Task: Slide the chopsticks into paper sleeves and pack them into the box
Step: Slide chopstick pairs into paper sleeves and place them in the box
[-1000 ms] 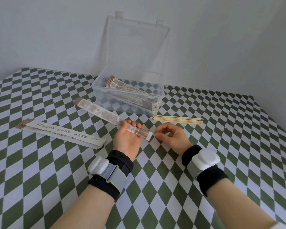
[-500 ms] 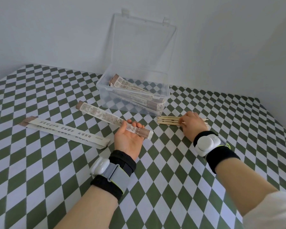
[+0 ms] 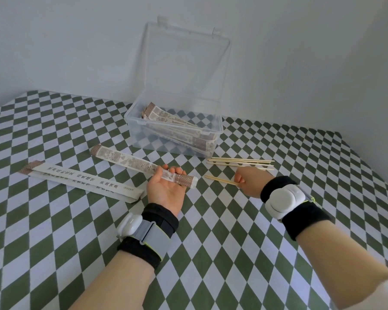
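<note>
Holds a patterned paper sleeve [image 3: 130, 163] in the left hand [image 3: 166, 191], palm up, fingers curled over the sleeve close to its near, white-tipped end; points the sleeve's brown far end away to the left, low over the cloth. Pinches a pair of chopsticks [image 3: 220, 180] in the right hand [image 3: 250, 183], fingers closed round one end, bare tips aimed left toward the sleeve's near end but clearly apart from it. Leaves the loose chopsticks [image 3: 240, 162] lying side by side on the table just behind the right hand, near the front right corner of the box [image 3: 143, 139]. Shows the clear plastic box with its lid [image 3: 186, 63] standing open against the wall, and sleeved chopsticks [image 3: 179, 128] stacked inside, slanting from back left to front right. Keeps the spare sleeves [image 3: 81, 180], white with printed characters, flat on the green-and-white checked tablecloth [image 3: 54, 242] to the left of the left hand. Wears a black band with a white device on each wrist.
</note>
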Available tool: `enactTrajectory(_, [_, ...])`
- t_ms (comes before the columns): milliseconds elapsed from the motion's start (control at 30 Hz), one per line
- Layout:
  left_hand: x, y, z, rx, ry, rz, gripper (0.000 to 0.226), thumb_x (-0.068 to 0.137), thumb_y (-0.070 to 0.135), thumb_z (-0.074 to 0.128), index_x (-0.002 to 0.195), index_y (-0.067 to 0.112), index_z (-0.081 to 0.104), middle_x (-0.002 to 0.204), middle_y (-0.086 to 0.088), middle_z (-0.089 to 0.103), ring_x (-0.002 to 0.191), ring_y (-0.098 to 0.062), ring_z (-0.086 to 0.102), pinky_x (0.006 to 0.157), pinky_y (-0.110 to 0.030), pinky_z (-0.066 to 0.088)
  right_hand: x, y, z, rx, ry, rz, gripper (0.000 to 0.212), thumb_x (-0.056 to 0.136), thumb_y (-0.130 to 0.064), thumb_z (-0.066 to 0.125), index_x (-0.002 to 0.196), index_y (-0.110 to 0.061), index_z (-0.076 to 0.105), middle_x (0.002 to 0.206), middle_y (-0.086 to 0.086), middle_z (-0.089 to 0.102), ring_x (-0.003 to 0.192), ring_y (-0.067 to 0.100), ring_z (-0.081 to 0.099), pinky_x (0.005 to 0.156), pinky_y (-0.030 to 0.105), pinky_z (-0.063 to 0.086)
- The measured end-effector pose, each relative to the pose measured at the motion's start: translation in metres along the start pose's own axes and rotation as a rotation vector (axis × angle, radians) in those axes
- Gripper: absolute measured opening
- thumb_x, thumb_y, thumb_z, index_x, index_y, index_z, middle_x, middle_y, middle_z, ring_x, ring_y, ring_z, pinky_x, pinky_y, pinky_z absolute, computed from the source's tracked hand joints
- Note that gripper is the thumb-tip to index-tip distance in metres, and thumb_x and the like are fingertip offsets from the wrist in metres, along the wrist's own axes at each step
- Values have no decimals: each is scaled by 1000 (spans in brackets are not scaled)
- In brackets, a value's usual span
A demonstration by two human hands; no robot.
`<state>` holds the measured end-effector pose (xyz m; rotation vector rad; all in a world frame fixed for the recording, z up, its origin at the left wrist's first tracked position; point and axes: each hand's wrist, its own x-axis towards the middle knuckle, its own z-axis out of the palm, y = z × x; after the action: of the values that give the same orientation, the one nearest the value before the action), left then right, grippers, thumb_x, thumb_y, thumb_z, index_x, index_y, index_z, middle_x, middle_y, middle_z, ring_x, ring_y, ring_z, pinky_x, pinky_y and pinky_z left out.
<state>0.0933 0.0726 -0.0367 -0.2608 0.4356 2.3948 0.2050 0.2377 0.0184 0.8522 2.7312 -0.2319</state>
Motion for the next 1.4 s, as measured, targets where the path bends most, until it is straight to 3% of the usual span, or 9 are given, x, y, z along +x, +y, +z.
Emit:
enactTrajectory(333, [3, -2, 1, -10, 28, 16, 22, 97, 22, 38, 79, 13, 46, 71, -4, 48, 64, -17, 51, 83, -35, 44, -12, -2, 9, -102, 45, -5, 18, 92, -19, 45, 105, -14, 56, 98, 5, 58, 86, 19, 53, 78, 27, 49])
enactTrajectory(467, [2, -3, 2, -5, 33, 25, 20, 96, 21, 39, 79, 13, 46, 72, -4, 47, 65, -17, 50, 80, -35, 45, -19, -14, 17, 105, 151, -36, 8, 93, -17, 44, 98, -17, 51, 91, 3, 56, 79, 18, 52, 76, 27, 49])
enactTrajectory(600, [0, -3, 2, -7, 28, 29, 21, 96, 21, 39, 79, 13, 46, 72, -4, 48, 65, -17, 50, 79, -34, 45, -35, -23, 34, 217, 334, -105, 12, 98, -19, 35, 102, -17, 46, 87, 2, 56, 72, 20, 53, 67, 30, 49])
enactTrajectory(800, [-1, -3, 7, 6, 19, 33, 23, 97, 21, 37, 77, 12, 46, 72, -5, 48, 66, -18, 51, 83, -36, 44, -45, -20, 49, 132, 438, -195, 32, 99, -26, 28, 124, -19, 46, 106, -2, 52, 75, 19, 54, 65, 31, 47])
enactTrajectory(1033, [-5, -1, 8, -10, 26, 58, 25, 96, 19, 38, 74, 12, 48, 71, -4, 50, 69, -19, 55, 84, -36, 46, -44, -23, 50, 42, 413, -236, 33, 99, -24, 31, 129, -22, 44, 111, -2, 51, 74, 12, 42, 60, 23, 35])
enactTrajectory(1233, [-2, 0, 8, -19, 34, 62, 24, 96, 19, 38, 76, 11, 47, 71, -4, 48, 70, -20, 55, 86, -37, 44, -41, -19, 60, 28, 539, -222, 30, 96, -22, 34, 117, -18, 55, 97, 0, 56, 76, 21, 56, 58, 34, 49])
enactTrajectory(1400, [-3, 0, 7, -3, 28, 76, 22, 97, 19, 37, 78, 12, 47, 72, -4, 50, 70, -19, 56, 90, -38, 43, -40, -18, 63, -15, 704, -250, 24, 86, -21, 44, 94, -15, 66, 72, -1, 54, 50, 19, 50, 37, 25, 35])
